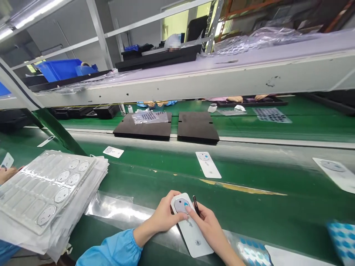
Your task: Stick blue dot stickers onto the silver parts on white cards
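Note:
A white phone back cover (193, 236) with a round grey camera ring and a small blue sticker is tilted just above the near edge of the green belt. My left hand (164, 214) grips its upper left edge, thumb on the front face. My right hand (208, 226) lays a finger or thumb at the blue sticker, and a thin black pen-like tool (196, 205) sticks up from its curled fingers. At the lower right lie a sheet of blue round stickers (254, 251) and, blurred, another such sheet (342, 238).
Similar covers lie along the green belt (155, 162), one beyond my hands (208, 165), one at right (334, 173). A clear tray of round rings (46, 184) rests on stacked sheets at left, near another person's hand (7, 174). Dark boards (197, 125) stand behind, under a shelf (177, 84).

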`<state>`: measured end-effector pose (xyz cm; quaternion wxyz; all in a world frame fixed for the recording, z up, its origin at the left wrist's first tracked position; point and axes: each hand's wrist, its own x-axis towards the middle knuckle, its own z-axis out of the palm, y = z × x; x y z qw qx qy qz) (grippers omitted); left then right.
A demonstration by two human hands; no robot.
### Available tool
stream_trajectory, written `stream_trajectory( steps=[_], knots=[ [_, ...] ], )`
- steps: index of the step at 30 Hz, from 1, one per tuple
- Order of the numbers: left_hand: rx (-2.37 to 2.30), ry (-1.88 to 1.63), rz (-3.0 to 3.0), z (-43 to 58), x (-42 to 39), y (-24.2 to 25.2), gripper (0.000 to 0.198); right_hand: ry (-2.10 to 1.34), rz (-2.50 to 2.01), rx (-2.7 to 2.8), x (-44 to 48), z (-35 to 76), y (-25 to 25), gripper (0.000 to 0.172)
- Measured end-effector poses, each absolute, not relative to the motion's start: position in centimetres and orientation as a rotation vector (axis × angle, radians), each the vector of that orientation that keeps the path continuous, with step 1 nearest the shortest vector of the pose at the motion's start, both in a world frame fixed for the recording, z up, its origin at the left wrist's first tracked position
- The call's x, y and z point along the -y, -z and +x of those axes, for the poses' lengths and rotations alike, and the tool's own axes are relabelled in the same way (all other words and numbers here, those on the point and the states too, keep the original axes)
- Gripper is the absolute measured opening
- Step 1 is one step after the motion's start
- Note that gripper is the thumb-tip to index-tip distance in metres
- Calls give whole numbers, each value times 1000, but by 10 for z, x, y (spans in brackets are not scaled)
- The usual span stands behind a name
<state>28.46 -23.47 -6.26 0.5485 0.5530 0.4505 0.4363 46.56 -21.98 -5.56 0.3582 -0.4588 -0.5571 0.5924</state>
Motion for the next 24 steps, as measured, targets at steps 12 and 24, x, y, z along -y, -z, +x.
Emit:
stream_trajectory(
  steps=[12,24],
  knots=[
    [-1066,-991,1278,288,239,58,57,-1648,-1142,1259,234,469,49,46],
    [-1127,-1065,1287,302,249,53,86,-1505,-1391,1312,240,476,66,56]
  ],
)
